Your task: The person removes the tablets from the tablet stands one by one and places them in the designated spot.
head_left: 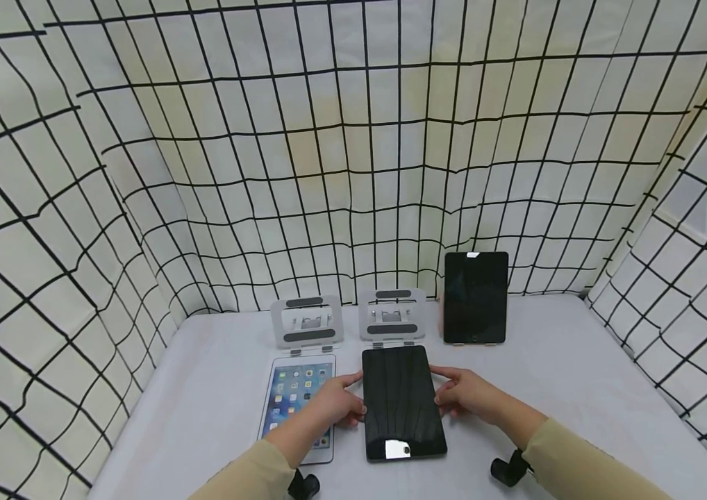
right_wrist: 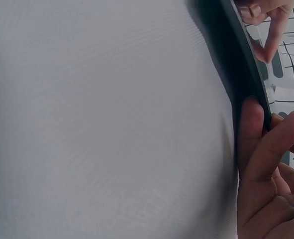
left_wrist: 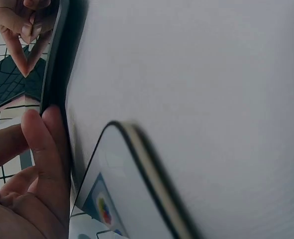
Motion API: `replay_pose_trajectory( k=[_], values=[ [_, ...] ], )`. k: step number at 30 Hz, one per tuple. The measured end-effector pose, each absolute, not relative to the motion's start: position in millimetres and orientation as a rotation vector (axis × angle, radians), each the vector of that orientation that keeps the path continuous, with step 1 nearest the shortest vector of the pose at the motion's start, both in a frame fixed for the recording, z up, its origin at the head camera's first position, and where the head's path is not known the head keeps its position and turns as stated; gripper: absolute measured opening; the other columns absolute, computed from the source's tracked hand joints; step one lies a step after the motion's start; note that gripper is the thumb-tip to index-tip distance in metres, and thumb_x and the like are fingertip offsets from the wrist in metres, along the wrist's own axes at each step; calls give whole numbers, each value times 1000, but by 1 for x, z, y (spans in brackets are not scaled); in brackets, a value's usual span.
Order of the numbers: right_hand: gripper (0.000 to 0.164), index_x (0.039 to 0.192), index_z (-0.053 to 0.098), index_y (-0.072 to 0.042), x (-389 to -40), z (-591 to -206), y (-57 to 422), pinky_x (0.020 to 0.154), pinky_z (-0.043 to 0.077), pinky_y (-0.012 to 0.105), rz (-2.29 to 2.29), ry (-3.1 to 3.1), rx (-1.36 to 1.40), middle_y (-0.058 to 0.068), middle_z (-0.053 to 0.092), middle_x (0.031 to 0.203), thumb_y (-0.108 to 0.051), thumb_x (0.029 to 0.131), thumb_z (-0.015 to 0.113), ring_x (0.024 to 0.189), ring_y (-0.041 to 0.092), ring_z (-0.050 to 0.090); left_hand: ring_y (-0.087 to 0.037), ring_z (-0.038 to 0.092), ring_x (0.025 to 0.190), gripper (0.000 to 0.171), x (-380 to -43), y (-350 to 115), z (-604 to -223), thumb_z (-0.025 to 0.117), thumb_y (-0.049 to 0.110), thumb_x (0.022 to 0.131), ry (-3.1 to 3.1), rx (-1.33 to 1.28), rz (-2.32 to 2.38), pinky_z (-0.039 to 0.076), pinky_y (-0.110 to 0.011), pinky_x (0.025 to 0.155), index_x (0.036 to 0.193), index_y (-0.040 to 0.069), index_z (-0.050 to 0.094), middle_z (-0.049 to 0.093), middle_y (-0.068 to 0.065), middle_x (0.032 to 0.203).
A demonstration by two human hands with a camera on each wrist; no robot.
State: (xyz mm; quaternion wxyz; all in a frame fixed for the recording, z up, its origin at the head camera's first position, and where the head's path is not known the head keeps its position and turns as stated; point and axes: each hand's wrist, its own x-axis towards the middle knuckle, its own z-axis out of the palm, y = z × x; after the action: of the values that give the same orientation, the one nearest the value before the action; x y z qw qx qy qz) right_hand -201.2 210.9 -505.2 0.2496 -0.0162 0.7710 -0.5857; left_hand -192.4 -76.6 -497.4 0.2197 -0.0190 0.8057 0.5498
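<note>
A black tablet (head_left: 403,403) with a dark screen lies between both hands in the head view. My left hand (head_left: 337,401) grips its left edge, thumb and fingers at the side. On the opposite long edge, my right hand (head_left: 467,396) holds it the same way. Both wrist views show fingertips at the tablet's rim, some tucked beneath it, with a dark shadow under that edge. To the left is a white tablet (head_left: 294,386), its screen lit with app icons, partly covered by my left hand and forearm.
Two silver stands (head_left: 310,336) with dark pads stand behind the flat tablets. Farther right, another black tablet (head_left: 476,298) leans upright on a pinkish stand. The white tabletop (head_left: 553,361) ends at white walls with a black grid. Black wrist devices (head_left: 508,469) show near both sleeves.
</note>
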Motion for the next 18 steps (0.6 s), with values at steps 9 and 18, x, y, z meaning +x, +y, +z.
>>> replay_pose_trajectory(
  k=[9,18],
  values=[
    [71,151,36,0,-207,-505,211,59,49,25,-1582,2067,13,10,67,86,1,87,65,67,17,63,-15,65,55,75,-203,-74,-492,69,-8,83,2190,-152,1434,53,-23,51,150,12,44,68,-13,76],
    [68,151,38,-1,-211,-508,211,57,50,24,-1540,2085,82,11,67,81,2,88,64,61,16,62,-17,68,53,75,-212,-71,-491,69,-8,84,2177,-152,1360,56,-30,52,151,11,42,70,-17,71]
  ],
)
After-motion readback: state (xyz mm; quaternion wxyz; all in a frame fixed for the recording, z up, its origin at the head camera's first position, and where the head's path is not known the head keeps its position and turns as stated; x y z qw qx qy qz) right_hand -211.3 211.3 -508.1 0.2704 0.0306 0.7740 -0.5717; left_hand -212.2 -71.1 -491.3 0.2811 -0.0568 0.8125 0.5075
